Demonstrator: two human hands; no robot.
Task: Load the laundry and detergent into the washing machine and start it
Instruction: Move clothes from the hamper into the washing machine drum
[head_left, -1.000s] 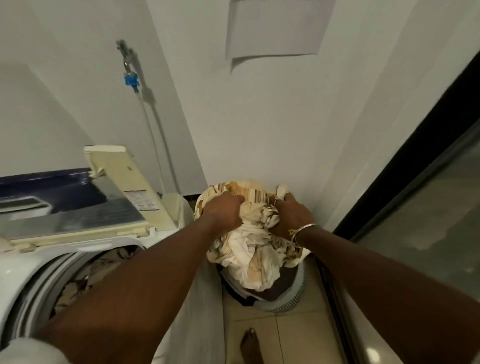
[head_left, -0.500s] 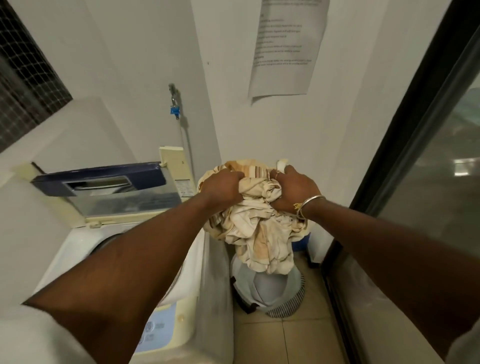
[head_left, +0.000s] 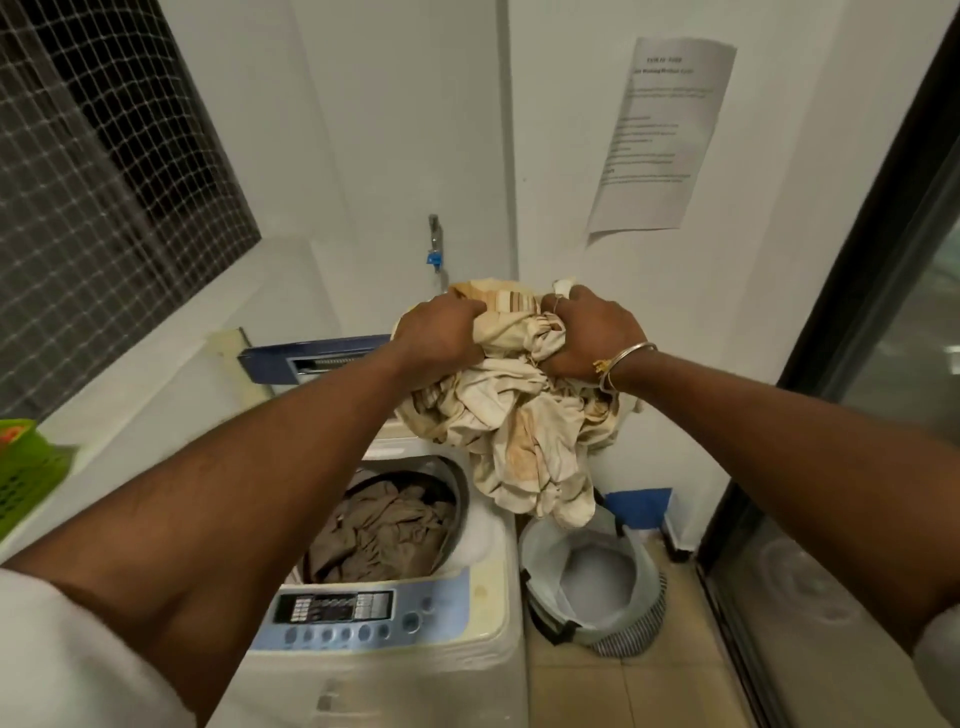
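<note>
A bundle of cream and tan laundry (head_left: 519, 431) hangs in the air, held from above by both hands. My left hand (head_left: 441, 340) grips its left side and my right hand (head_left: 592, 338), with a bangle at the wrist, grips its right side. The bundle is above the right rim of the top-loading washing machine (head_left: 488, 582) and the laundry basket (head_left: 623, 618). The machine's lid (head_left: 311, 358) stands open at the back. Brownish clothes (head_left: 384, 530) lie in the drum. The control panel (head_left: 353, 613) faces me.
The grey basket stands on the tiled floor right of the machine, with only its liner visible inside. A green crate (head_left: 26, 467) sits on the ledge at left. A tap (head_left: 435, 249) and a paper notice (head_left: 660, 135) are on the wall. A glass door (head_left: 883, 415) is at right.
Both hands have lifted the bundle clear of the basket and carried it left, toward the machine's opening. The view has pulled back, showing the drum and control panel.
</note>
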